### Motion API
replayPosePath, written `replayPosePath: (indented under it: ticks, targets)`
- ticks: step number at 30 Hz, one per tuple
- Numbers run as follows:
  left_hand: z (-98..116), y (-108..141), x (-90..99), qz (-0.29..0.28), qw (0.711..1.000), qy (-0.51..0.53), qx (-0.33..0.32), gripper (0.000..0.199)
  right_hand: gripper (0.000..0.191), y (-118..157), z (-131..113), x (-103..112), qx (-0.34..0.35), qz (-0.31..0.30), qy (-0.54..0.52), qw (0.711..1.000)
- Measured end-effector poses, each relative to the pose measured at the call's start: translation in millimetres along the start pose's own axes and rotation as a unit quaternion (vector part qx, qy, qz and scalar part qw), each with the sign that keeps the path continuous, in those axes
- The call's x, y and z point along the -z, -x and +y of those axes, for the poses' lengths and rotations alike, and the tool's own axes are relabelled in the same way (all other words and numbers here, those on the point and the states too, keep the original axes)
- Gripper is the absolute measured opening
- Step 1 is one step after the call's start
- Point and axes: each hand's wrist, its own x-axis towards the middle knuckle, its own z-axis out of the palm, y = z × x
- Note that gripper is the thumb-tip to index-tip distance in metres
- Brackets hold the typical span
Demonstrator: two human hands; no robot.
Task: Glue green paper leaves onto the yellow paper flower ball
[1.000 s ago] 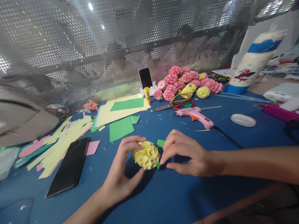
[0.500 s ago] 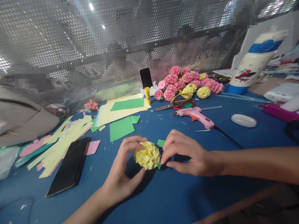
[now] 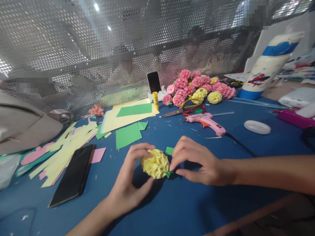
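Note:
A yellow paper flower (image 3: 156,164), a ball of crumpled, pointed petals, is held just over the blue table. My left hand (image 3: 131,177) is closed around its left side, fingers on top and thumb beneath. At the flower's right edge sits a small green paper leaf (image 3: 168,174). My right hand (image 3: 197,160) has its fingers curled in at that leaf, the index fingertip against it and the thumb close by. Behind the right fingertips lies a green paper scrap (image 3: 169,150), partly covered.
A pink glue gun (image 3: 209,123) with its cord, scissors (image 3: 172,113) and a glue stick (image 3: 155,100) lie beyond my hands. Pink and yellow paper flowers (image 3: 189,90) are heaped behind. On the left are a phone (image 3: 72,177), paper strips (image 3: 66,149) and green sheets (image 3: 128,135). A bottle (image 3: 267,68) stands right.
Hardly anything differs. The right fingertips have shifted very slightly at the green leaf, which shows a little more; the left hand and flower stay in place.

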Motion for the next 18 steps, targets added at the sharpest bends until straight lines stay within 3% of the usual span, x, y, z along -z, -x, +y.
replayPosePath:
  ticks: [18]
  targets:
    - [0.2,0.2,0.3,0.0,1.0,-0.004,-0.002,0.045,0.006,2.9,1.7,-1.3,-0.017,0.016,-0.005,1.0]
